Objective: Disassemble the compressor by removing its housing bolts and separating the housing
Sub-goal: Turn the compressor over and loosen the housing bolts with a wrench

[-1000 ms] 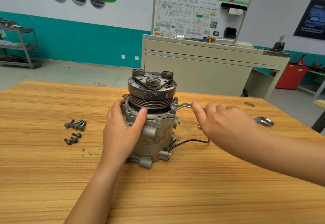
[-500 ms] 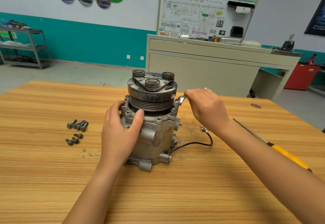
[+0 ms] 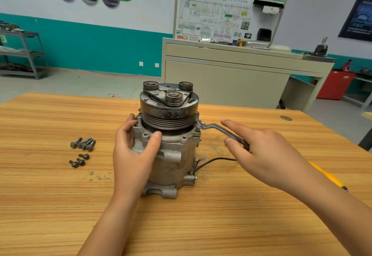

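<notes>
A grey metal compressor [image 3: 171,155] stands upright on the wooden table [image 3: 201,225], its dark pulley [image 3: 169,105] on top. My left hand [image 3: 134,151] grips the housing's upper left flange. A silver offset wrench [image 3: 213,128] sits on a bolt at the flange's right side. My right hand [image 3: 259,151] holds the wrench's handle, index finger stretched along it. Several removed bolts [image 3: 82,150] lie loose on the table to the left.
A black wire [image 3: 213,161] trails from the compressor's right side. A yellow-handled screwdriver [image 3: 326,175] lies behind my right forearm. Beyond the table stand a beige training bench [image 3: 241,74], a grey shelf rack [image 3: 22,54] and a red bin [image 3: 334,82].
My right hand swung the wrench handle in close to the compressor half a second ago, then back out to the right. My left hand kept its grip on the housing.
</notes>
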`<state>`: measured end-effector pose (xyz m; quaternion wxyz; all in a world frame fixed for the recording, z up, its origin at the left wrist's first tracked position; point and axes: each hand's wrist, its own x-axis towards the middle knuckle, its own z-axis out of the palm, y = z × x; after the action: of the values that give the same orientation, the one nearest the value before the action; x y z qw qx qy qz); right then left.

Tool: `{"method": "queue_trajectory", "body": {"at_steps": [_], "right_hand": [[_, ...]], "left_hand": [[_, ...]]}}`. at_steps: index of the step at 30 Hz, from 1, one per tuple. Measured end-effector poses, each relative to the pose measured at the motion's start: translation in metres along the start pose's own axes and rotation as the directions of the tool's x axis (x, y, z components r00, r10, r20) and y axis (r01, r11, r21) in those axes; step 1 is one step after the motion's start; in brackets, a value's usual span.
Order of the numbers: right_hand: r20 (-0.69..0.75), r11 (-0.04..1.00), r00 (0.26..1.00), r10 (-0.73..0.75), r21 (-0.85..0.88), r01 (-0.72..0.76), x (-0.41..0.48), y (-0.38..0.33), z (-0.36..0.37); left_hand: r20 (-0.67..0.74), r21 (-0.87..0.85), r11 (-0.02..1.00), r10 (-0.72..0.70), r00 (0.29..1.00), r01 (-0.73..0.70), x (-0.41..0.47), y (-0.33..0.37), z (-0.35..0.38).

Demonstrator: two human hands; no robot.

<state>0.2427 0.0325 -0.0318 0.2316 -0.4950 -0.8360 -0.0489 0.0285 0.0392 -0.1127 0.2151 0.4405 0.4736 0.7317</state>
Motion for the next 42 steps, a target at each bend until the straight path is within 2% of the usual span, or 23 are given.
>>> {"method": "queue_trajectory", "body": {"at_steps": [12,16,18,20,27,32,36,40,42], "right_hand": [[0.008,0.994,1.0,0.022,-0.105,-0.021,-0.004,-0.01,-0.025],[0.081,0.937,0.997,0.01,-0.349,0.018,0.003,-0.024,-0.032],[0.135,0.846,0.991,0.013,-0.53,0.062,0.005,-0.037,-0.032],[0.2,0.774,0.979,0.049,-0.627,0.089,0.003,-0.052,-0.027],[0.364,0.743,0.913,0.183,-0.66,0.114,0.001,-0.086,-0.027],[0.429,0.712,0.893,0.139,-0.67,0.211,0.007,-0.09,-0.026],[0.384,0.66,0.922,0.045,-0.705,0.261,0.0,-0.068,-0.02],[0.339,0.604,0.94,0.018,-0.753,0.26,0.004,-0.048,-0.028],[0.326,0.617,0.945,0.001,-0.744,0.256,0.008,-0.046,-0.032]], "left_hand": [[-0.064,0.094,0.995,0.027,0.998,-0.021,-0.03,0.012,0.009],[-0.055,0.079,0.997,0.021,0.998,-0.016,-0.029,0.012,0.008],[-0.055,0.087,0.996,0.021,0.998,-0.016,-0.029,0.011,0.008],[-0.059,0.09,0.996,0.019,0.998,-0.014,-0.029,0.01,0.007],[-0.068,0.085,0.996,0.037,0.997,-0.031,-0.029,0.01,0.008],[-0.054,0.092,0.995,0.027,0.998,-0.022,-0.029,0.009,0.008],[-0.047,0.076,0.996,0.05,0.998,-0.047,-0.029,0.007,0.008],[-0.041,0.061,0.997,0.051,0.998,-0.049,-0.029,0.007,0.007],[-0.038,0.078,0.995,0.065,0.997,-0.062,-0.029,0.006,0.006]]}}
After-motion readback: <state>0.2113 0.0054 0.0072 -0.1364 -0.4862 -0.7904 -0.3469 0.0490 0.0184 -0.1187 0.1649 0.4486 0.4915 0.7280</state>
